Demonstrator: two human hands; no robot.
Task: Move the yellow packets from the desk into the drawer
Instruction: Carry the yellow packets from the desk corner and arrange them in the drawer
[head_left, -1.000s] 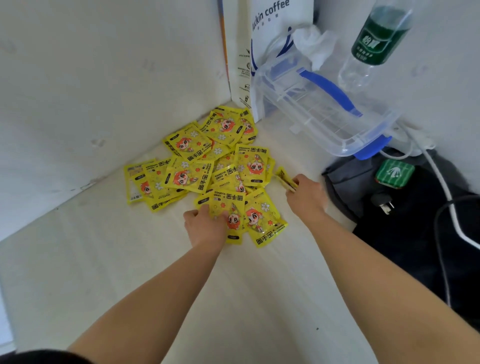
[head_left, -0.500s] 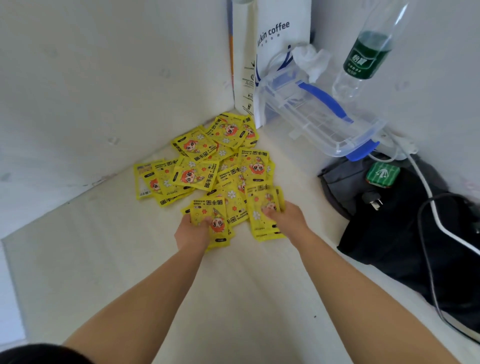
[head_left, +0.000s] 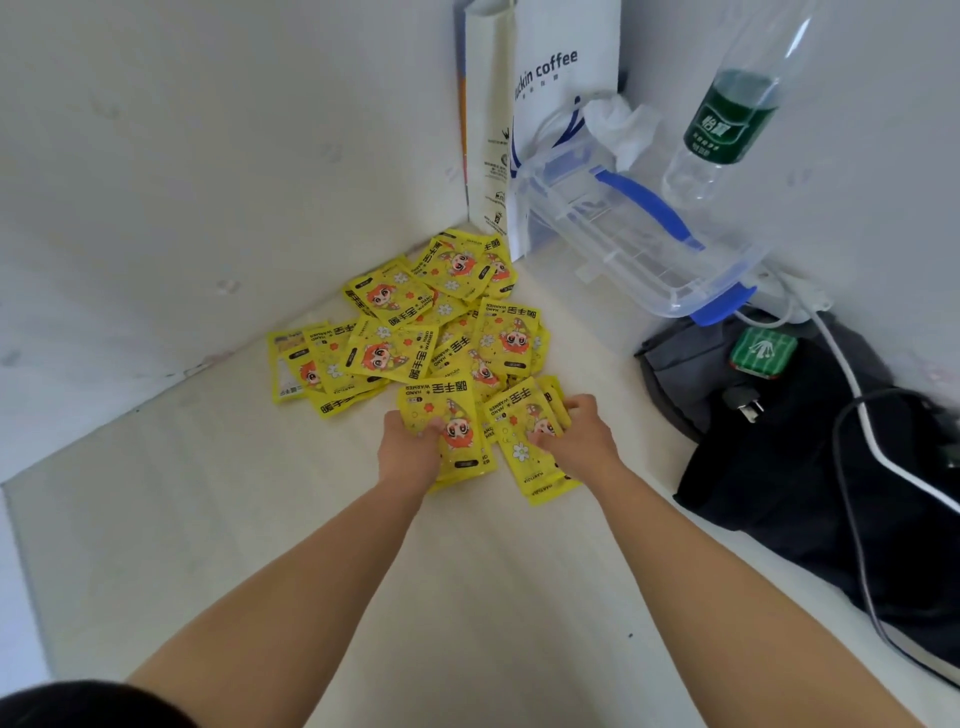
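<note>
A heap of several yellow hand-warmer packets (head_left: 415, 332) lies on the pale desk (head_left: 208, 519) in the corner by the white walls. My left hand (head_left: 410, 447) grips a small stack of packets (head_left: 447, 415) at the heap's near edge, thumb on top. My right hand (head_left: 574, 436) grips another small stack (head_left: 524, 436) just to the right. Both stacks sit at the near edge of the heap, low over the desk. No drawer is in view.
A white coffee paper bag (head_left: 550, 78) stands at the back. A clear plastic box with blue handle (head_left: 639, 239) and a water bottle (head_left: 727, 119) lie right of it. Dark clothing (head_left: 779, 467) with a white cable (head_left: 872, 431) and a green case (head_left: 762, 353) covers the right side.
My right hand came in from the heap's right edge and closed on a stack. Both hands have drawn their packets toward me, away from the heap.
</note>
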